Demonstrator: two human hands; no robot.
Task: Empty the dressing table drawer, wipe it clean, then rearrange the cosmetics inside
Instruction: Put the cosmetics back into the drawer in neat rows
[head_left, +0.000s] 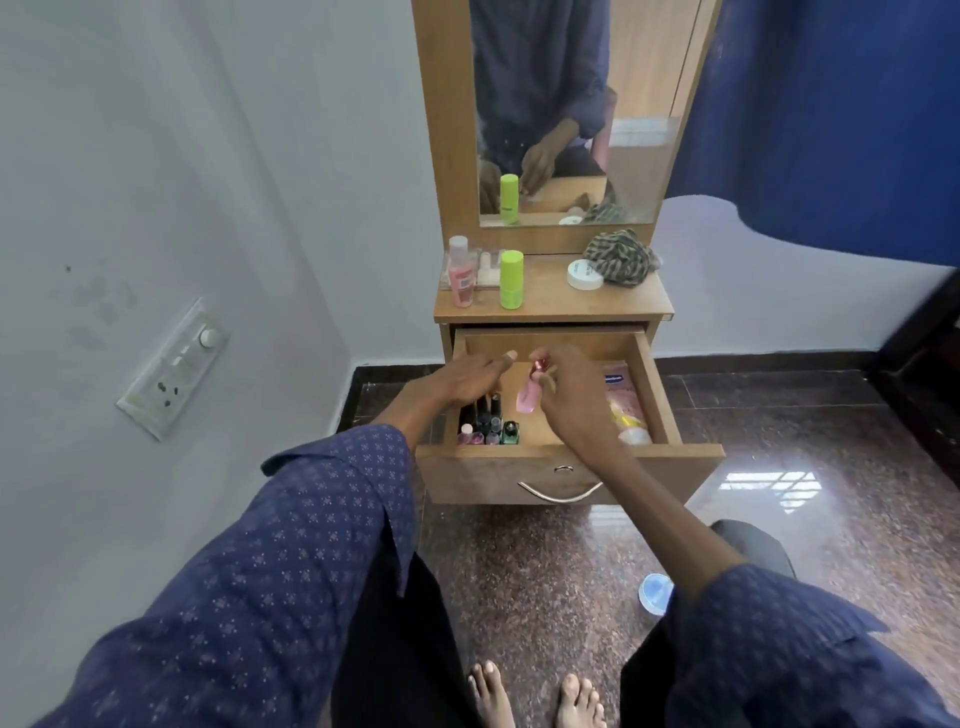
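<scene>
Head view: the drawer (660, 395) of the dressing table stands pulled out, and serves as the landmark here. Writing shows on the white jar (585, 273) on the counter (561, 304) above the drawer and on the blue-labelled pack (614, 383) at the drawer's right side, but neither can be read. The right hand (571, 397) reaches over the drawer's middle, its grip curled, fingertips pinching a small pink bottle (529, 397) by its reddish cap so the bottle hangs above the drawer floor. The left hand (467, 379) stretches over the drawer's left side, fingers straight and loose, holding nothing, just above a cluster of nail polish bottles (488, 428) standing upright in the front-left corner. On the counter above sit a lime-green bottle (511, 279), a pink bottle (461, 278) and a checked cloth (621, 257).
</scene>
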